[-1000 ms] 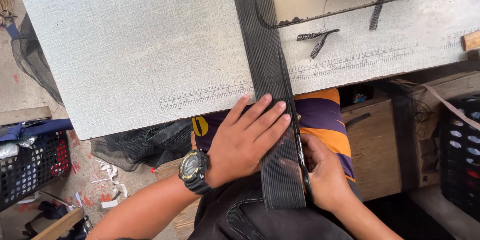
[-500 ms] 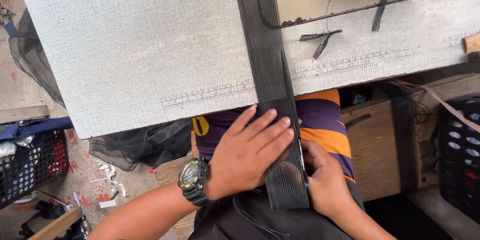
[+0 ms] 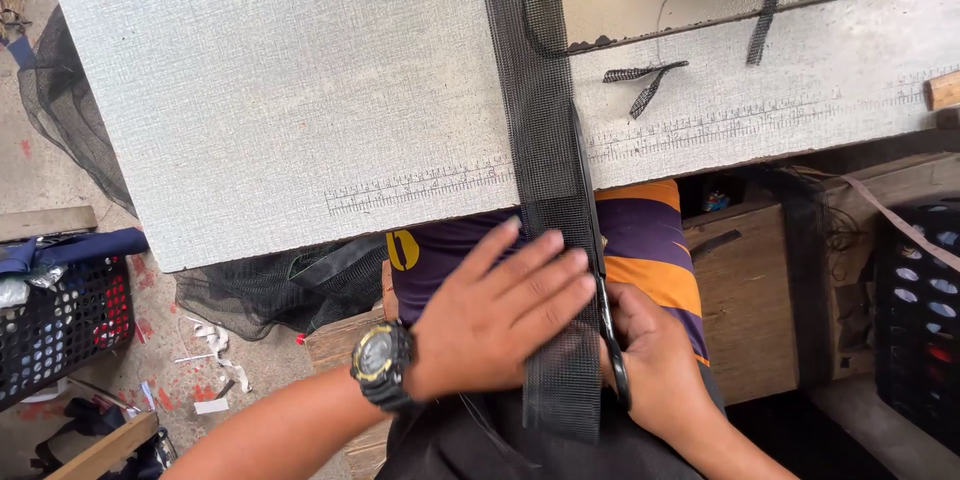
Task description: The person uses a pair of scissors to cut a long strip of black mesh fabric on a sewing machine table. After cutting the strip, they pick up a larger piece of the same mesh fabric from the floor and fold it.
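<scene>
The left hand (image 3: 505, 325) lay flat, fingers spread, on the black mesh strip (image 3: 545, 170) overhanging the counter (image 3: 280, 90); the right hand (image 3: 655, 365) gripped scissors (image 3: 598, 270) alongside.

Left hand (image 3: 500, 315) flat on black mesh strip (image 3: 545, 170); right hand (image 3: 655, 365) grips scissors (image 3: 598, 270) alongside.

1. Grey textured worktable (image 3: 270, 90), ruler marks along its near edge.
2. Black plastic crates: (image 3: 50, 330) and (image 3: 920, 310).
3. Wooden box (image 3: 750, 300).
4. Concrete floor (image 3: 40, 170), scrap-littered.
</scene>
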